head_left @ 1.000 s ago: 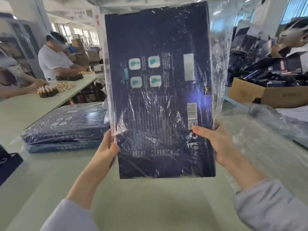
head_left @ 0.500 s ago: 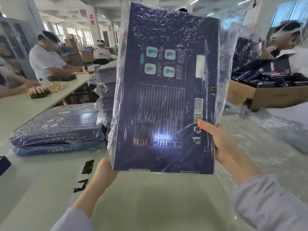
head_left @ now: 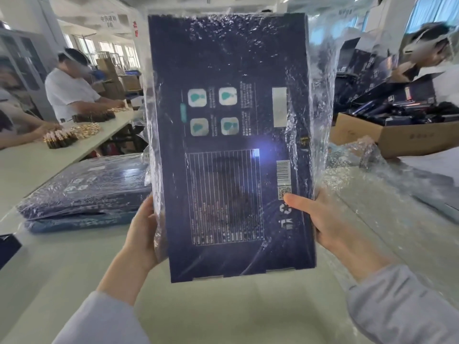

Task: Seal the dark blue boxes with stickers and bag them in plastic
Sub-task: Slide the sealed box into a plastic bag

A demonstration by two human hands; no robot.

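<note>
I hold a dark blue box upright in front of me, above the table, its printed back toward me. A clear plastic bag covers it from the top, and the box's bottom end sticks out below. My left hand grips the lower left edge over the plastic. My right hand grips the lower right edge, thumb on the face near the QR code. Two bagged dark blue boxes lie stacked on the table at the left.
Loose plastic bags lie on the pale table at the right. A cardboard carton of dark items stands behind them. People work at a long bench at the left. A dark object sits at the left edge.
My left hand has shifted from under the bottom left corner up to the lower left side. The box has straightened from a tilt; my view has turned slightly right.
</note>
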